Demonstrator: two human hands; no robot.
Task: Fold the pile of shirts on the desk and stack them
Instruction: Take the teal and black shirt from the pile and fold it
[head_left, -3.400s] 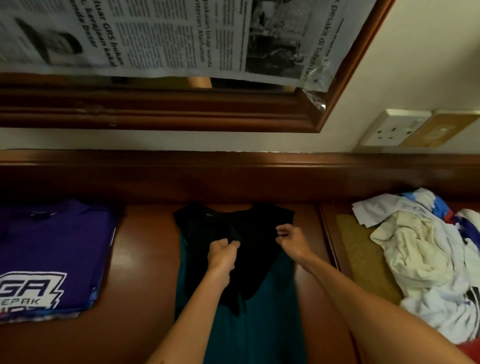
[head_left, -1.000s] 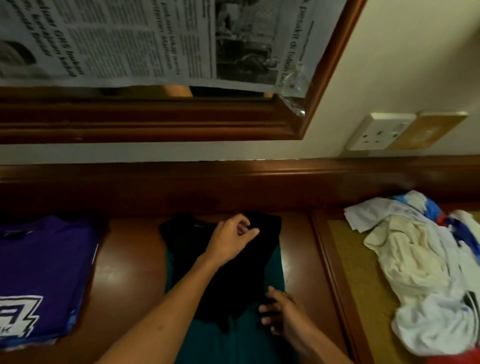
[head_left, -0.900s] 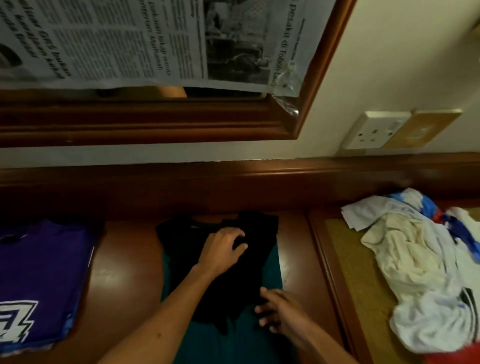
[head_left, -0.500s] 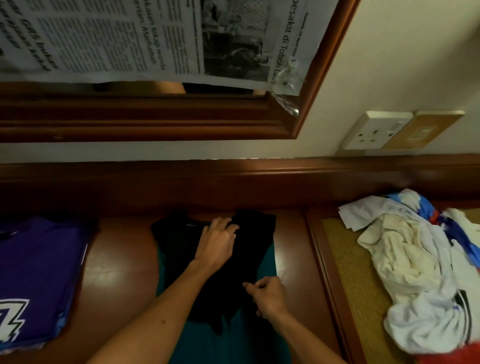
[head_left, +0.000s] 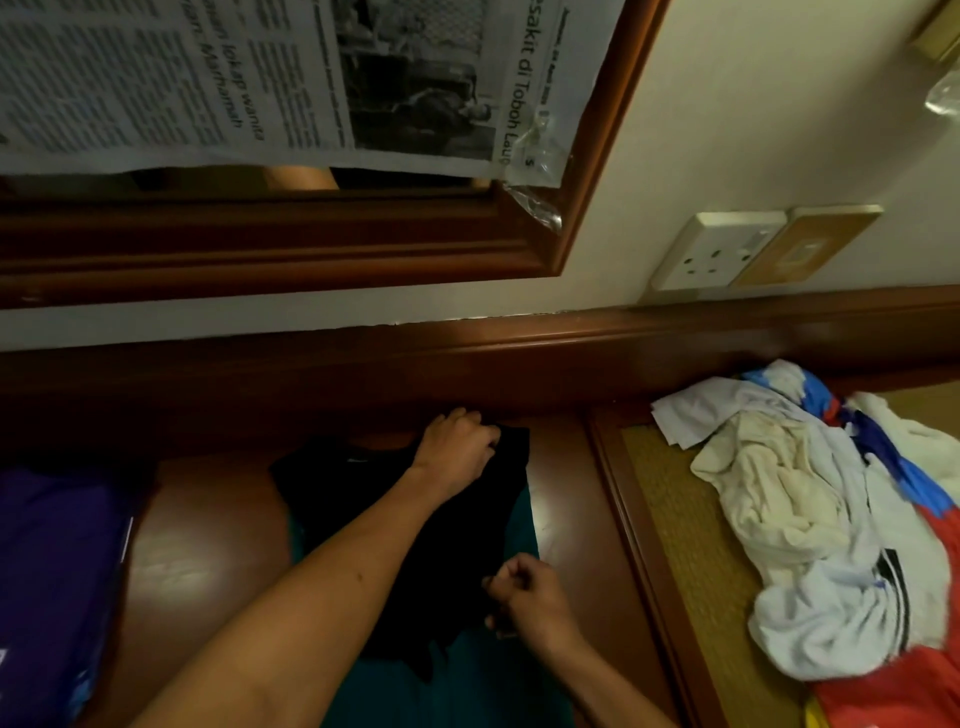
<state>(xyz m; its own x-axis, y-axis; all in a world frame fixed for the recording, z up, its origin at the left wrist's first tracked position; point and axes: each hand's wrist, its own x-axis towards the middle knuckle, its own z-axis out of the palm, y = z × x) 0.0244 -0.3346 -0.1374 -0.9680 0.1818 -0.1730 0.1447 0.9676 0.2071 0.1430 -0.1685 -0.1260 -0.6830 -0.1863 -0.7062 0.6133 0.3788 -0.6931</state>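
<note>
Two hands work a black-and-teal cotton shirt (head_left: 415, 525): left hand (head_left: 454, 447) pinches its far corner, right hand (head_left: 524, 592) grips the near edge; both should keep that side taut for a straight fold.

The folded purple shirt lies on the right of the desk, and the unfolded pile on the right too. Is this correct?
Not quite. In the head view the folded purple shirt lies at the left of the desk; the unfolded pile is indeed on the right.

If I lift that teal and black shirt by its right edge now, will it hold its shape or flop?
Probably flop: the shirt lies thin and limp on the desk, its black sleeve ending in a loose point. It looks light, so both hands should manage: the left hand grips the top corner, the right hand pinches the side.
</note>
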